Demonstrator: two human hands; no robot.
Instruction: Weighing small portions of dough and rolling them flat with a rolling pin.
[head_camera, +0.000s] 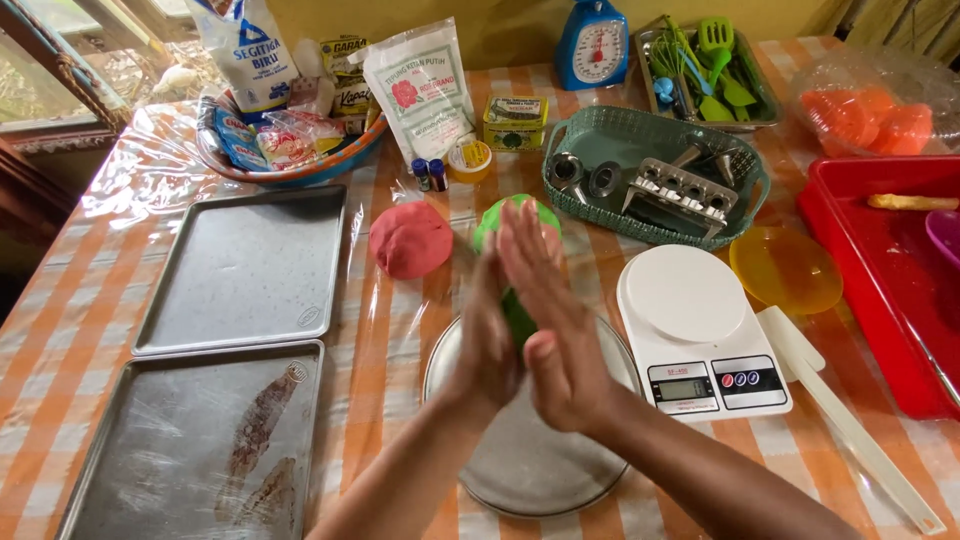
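A red dough ball lies at ten o'clock of the hands, a white scale at three. Over the round metal plate (partly hidden), left hand and right hand press flat-palmed around a green dough piece.

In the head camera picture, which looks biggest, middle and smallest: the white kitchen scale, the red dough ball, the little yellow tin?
1. White kitchen scale, clearly biggest.
2. Red dough ball.
3. Little yellow tin, smallest, though it sits farther from the camera, so its gap to the ball is unsure.
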